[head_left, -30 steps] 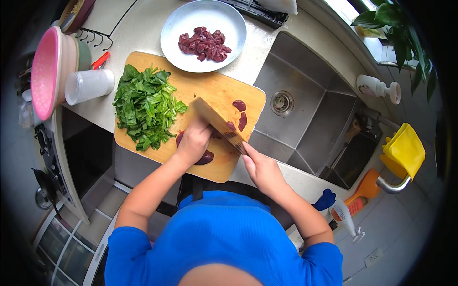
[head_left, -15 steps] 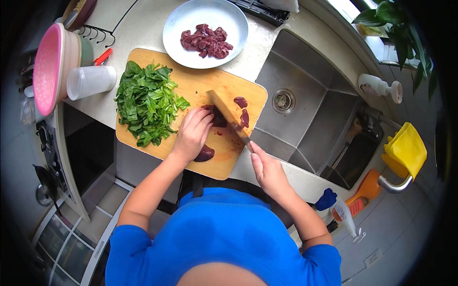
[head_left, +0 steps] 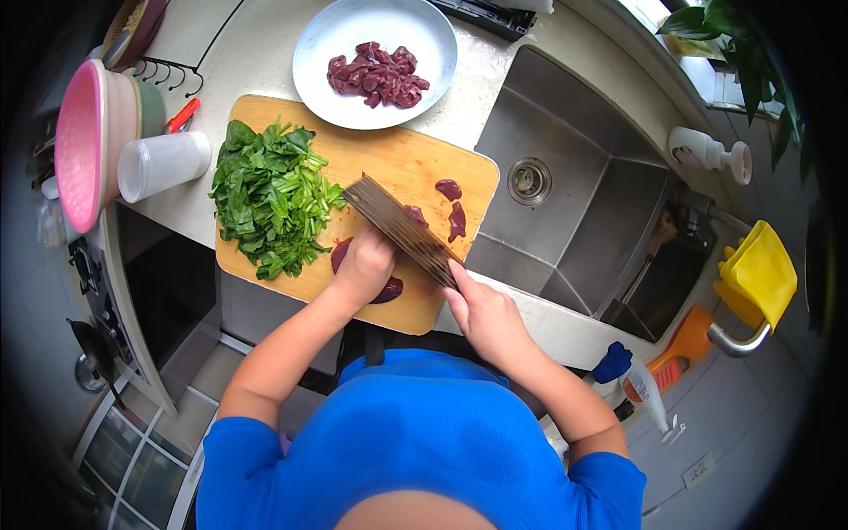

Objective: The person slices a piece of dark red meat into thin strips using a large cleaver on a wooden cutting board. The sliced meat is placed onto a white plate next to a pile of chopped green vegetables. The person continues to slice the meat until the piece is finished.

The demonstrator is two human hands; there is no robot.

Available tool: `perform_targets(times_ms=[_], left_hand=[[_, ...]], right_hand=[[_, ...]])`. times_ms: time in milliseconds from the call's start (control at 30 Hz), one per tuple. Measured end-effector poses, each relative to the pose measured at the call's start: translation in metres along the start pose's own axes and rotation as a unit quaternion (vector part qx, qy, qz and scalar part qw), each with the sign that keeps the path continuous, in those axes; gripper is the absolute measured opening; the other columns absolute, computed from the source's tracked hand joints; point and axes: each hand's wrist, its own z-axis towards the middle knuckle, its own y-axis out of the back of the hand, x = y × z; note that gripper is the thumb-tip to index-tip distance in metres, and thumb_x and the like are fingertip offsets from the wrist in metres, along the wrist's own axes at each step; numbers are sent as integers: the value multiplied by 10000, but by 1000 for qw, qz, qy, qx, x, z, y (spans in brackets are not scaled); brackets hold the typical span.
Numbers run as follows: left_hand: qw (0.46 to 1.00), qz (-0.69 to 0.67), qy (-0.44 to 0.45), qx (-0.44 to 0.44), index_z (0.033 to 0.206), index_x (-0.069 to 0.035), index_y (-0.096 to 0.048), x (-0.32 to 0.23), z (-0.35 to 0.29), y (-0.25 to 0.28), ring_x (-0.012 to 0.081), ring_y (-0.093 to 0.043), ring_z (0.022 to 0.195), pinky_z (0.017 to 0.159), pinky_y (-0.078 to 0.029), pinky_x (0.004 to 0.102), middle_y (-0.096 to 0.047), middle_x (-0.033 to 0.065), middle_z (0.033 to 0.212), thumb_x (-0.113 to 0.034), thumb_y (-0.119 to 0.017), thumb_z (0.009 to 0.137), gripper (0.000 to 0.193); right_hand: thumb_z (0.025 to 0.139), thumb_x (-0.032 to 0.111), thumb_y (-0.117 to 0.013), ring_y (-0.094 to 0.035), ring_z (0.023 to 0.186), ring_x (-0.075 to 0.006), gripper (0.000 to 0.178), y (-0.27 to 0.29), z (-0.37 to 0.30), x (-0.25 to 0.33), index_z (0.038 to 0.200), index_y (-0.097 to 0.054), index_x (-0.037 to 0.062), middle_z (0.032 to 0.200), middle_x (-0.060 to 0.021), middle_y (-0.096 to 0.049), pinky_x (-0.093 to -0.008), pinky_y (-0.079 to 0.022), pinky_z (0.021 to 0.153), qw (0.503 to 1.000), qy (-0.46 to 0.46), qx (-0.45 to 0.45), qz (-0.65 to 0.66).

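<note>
Over the board (head_left: 375,152), the knife (head_left: 402,228) is now tipping flatter, so slicing seems to be going on. The right hand (head_left: 486,318) is gripping it; the left hand (head_left: 364,267) is curling by meat (head_left: 388,291) on the board, its hold hidden.

- I've got a bright blue top (head_left: 442,424), fine ribbed knit
- darker blue patch (head_left: 367,422) on the front
- wide rounded neckline (head_left: 413,487)
- short sleeves (head_left: 237,455), same blue
- left hand (head_left: 364,268), right hand (head_left: 486,315): both bare

Ctr (head_left: 243,66) w/ chopping bd (head_left: 375,152), plate (head_left: 371,25)
</note>
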Motion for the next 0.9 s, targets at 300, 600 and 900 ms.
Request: perform_targets(times_ms=[300, 600, 900], left_hand=[[1000, 26, 9, -6, 1074, 42, -610, 0, -7, -3, 367, -576, 1020, 889, -473, 428, -614, 180, 1050, 27, -598, 762, 312], [998, 26, 51, -21, 1029, 28, -633, -15, -9, 14, 366, -586, 937, 819, -479, 419, -613, 169, 1038, -11, -660, 753, 280], [999, 32, 24, -16, 1067, 55, -621, -2, -9, 3, 394, -591, 967, 842, -499, 430, -611, 211, 1019, 58, -592, 738, 329]], right_hand=[[931, 300, -556, -653, 707, -376, 437, -9, 25, 3, 1271, -513, 30, 794, -209, -655, -441, -538, 636, 998, 27, -41, 45], [942, 266, -546, -649, 750, -383, 411, 27, -2, -3, 1288, -510, 48, 828, -209, -654, -443, -533, 672, 997, 24, 5, 76], [934, 309, -547, -645, 679, -385, 421, 16, -5, -11, 1256, -521, 39, 760, -207, -647, -460, -534, 616, 998, 23, 28, 49]])
